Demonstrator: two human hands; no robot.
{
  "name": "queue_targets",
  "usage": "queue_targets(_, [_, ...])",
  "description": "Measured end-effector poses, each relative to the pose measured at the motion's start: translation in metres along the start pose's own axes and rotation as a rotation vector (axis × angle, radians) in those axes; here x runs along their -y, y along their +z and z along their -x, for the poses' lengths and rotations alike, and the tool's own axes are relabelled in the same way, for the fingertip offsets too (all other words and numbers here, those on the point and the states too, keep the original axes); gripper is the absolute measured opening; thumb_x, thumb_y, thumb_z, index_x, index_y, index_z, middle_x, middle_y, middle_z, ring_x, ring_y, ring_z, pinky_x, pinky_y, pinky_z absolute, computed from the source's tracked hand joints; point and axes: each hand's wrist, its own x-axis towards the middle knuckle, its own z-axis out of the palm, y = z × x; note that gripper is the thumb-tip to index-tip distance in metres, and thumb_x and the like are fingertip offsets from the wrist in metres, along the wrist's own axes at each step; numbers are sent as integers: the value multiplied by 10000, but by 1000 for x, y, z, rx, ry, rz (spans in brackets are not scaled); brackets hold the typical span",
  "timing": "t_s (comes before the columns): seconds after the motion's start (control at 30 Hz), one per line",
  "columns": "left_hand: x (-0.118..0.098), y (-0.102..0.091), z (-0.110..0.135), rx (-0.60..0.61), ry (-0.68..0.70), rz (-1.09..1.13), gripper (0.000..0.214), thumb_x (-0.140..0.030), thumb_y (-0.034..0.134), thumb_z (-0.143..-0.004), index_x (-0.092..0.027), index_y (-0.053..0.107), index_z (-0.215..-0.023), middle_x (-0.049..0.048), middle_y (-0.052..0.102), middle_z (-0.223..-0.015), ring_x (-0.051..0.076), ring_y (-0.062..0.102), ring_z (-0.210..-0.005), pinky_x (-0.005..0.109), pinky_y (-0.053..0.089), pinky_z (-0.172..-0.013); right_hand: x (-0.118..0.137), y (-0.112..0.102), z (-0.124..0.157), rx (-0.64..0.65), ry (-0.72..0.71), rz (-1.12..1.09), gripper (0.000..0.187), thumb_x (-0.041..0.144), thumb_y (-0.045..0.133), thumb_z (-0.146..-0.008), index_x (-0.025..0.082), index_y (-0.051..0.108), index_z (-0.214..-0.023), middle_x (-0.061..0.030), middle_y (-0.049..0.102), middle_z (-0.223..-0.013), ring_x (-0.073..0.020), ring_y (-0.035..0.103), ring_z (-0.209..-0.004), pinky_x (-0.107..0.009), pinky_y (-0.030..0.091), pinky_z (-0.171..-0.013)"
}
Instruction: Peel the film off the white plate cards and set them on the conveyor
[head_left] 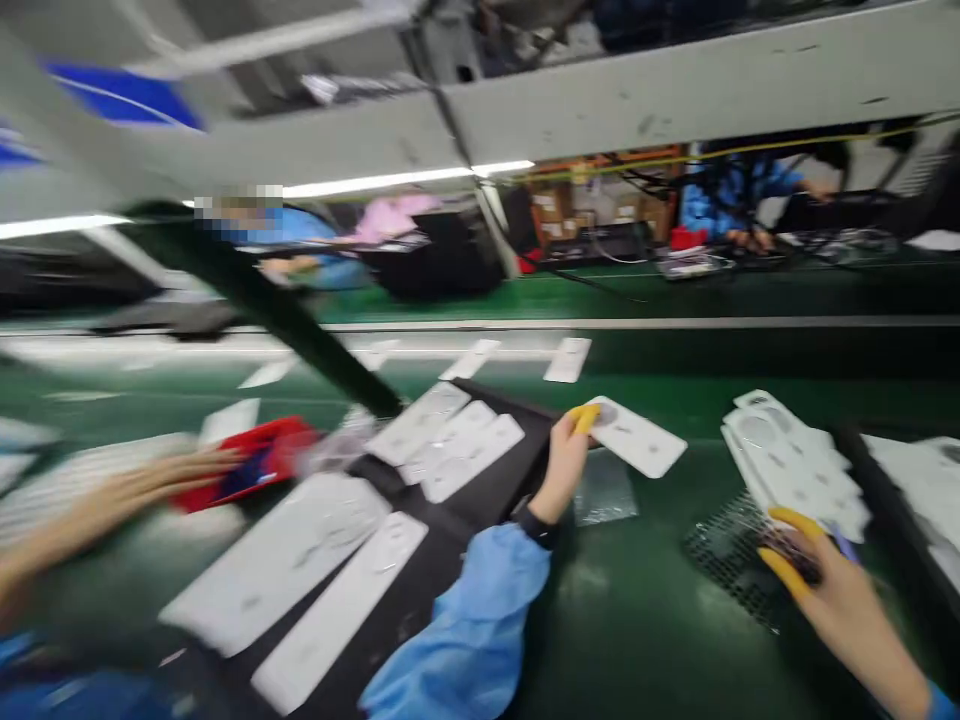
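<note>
My left hand [564, 465], yellow covers on its fingertips, pinches one end of a white rounded-corner card [641, 440] with a round mark, held above the green table. Below that card lies a clear plastic bag [604, 488]. My right hand [829, 580], also with yellow fingertip covers, curls around something dark that blur keeps me from naming. Beside it is a black perforated piece [739, 560]. A fanned stack of similar white cards [795, 460] lies just beyond this hand.
White cards lie on a black tray [442, 540] at left. Another person's hand [172, 475] reaches to a red container [281, 455]. A slanted dark green post [292, 325] stands ahead. Single cards [568, 360] line the far strip. A black-edged box [892, 500] is at right.
</note>
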Motion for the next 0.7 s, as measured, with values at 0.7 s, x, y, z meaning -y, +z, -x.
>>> queue_targets(0.7, [10, 6, 130, 530, -364, 8, 322, -490, 769, -705, -168, 769, -715, 56, 752, -709, 199, 662, -684, 285, 528, -693, 86, 20, -6, 122, -415, -140, 147, 147, 605, -910, 202, 652, -1039, -82, 644, -1016, -193, 642, -962, -337, 563, -831])
